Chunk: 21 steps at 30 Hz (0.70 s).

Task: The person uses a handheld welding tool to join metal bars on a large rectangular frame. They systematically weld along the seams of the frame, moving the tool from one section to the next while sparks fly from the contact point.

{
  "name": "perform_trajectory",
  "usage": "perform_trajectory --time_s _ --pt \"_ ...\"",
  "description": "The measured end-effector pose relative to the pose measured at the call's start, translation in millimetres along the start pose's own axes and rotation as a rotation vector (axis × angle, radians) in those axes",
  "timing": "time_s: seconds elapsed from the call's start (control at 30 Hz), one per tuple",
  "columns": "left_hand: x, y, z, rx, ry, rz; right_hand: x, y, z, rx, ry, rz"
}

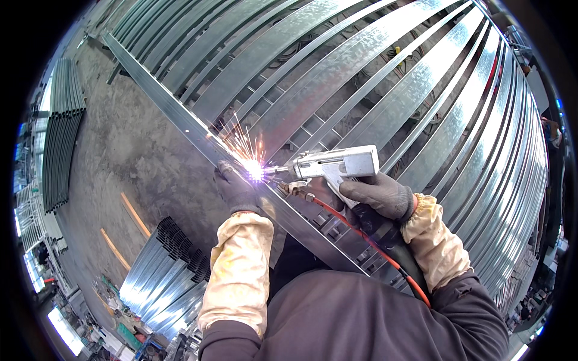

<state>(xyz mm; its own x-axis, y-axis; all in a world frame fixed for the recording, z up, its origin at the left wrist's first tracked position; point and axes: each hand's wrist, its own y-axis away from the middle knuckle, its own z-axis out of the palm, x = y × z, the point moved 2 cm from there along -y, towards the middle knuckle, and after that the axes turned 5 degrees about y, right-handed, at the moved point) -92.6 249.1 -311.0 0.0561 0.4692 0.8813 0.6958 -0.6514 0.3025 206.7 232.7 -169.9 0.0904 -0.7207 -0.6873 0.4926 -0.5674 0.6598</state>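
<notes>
My gloved right hand (385, 196) is closed round the grip of a silver welding gun (355, 161), whose nozzle points left. A bright violet-white arc (255, 172) burns at its tip, throwing orange sparks up and to the left. The arc lies on a long galvanized steel rail (304, 227) that runs diagonally along the near side of a large slatted frame. Just left of the arc, my gloved left hand (236, 189) grips the rail's outer edge, its fingers partly hidden. An orange-red hose (367, 242) and a thick black cable (402, 253) trail from the gun toward my body.
Rows of galvanized steel slats (328, 78) stretch away from the rail, with gaps between them. A bundle of steel tubes (159, 280) lies at the lower left, beside two orange-brown strips (135, 215) on the concrete floor. Another metal stack (60, 150) stands farther left.
</notes>
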Motion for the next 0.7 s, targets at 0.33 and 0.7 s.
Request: perform_trajectory --time_s 0.33,0.7 --pt "11.0 6.4 1.4 -0.019 0.005 -0.034 -1.7 8.6 0.2 -0.053 -0.109 0.005" --pt "1.5 2.3 4.5 0.008 0.097 -0.014 7.9 30.6 -3.5 -0.03 -0.122 0.07"
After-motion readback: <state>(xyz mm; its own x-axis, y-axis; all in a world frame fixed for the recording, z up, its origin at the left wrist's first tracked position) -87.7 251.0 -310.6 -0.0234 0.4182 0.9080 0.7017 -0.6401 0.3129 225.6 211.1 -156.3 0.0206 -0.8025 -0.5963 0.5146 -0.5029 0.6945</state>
